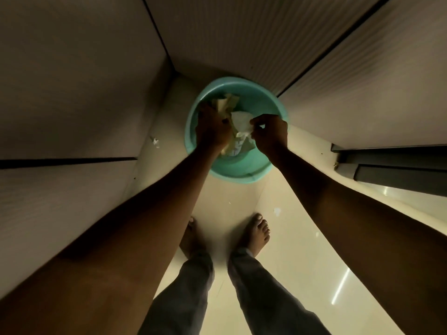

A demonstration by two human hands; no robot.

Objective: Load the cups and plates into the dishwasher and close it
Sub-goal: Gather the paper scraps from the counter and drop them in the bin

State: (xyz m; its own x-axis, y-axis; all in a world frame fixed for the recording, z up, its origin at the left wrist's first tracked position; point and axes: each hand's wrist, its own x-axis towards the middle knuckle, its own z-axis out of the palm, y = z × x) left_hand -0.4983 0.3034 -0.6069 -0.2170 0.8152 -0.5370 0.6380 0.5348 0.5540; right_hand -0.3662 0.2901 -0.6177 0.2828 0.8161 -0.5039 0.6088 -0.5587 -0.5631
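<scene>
A teal basin (262, 99) stands on the pale glossy floor (290, 238) at 12 o'clock, just above the middle of the view, tucked into the corner where a smooth pale panel (72, 81) at 10 o'clock meets a ribbed panel (242, 32) at 12 o'clock. Both hands reach down into it. The left hand (212, 128), on the basin's 9 o'clock side, has its fingers curled round a crumpled yellowish wrapper (226, 105) that sticks out past the fingers toward the basin's far wall. The right hand (271, 134), on the 3 o'clock side, pinches a crumpled white paper (240, 122) between thumb and fingertips, with the other fingers bent. The two pieces touch between the hands, and more crumpled wrapping lies below them in the basin. What the hands hold is paper or wrapping, not crockery. A small white scrap (154, 141) lies on the floor at 9 o'clock from the basin, near the smooth panel. At 3 o'clock, dark flat panels (399, 170) jut in from the edge; I cannot tell whether they belong to the dishwasher. At 6 o'clock the person's bare feet, the left foot (191, 238) and the right foot (256, 232), stand apart below grey trousers (193, 286).
</scene>
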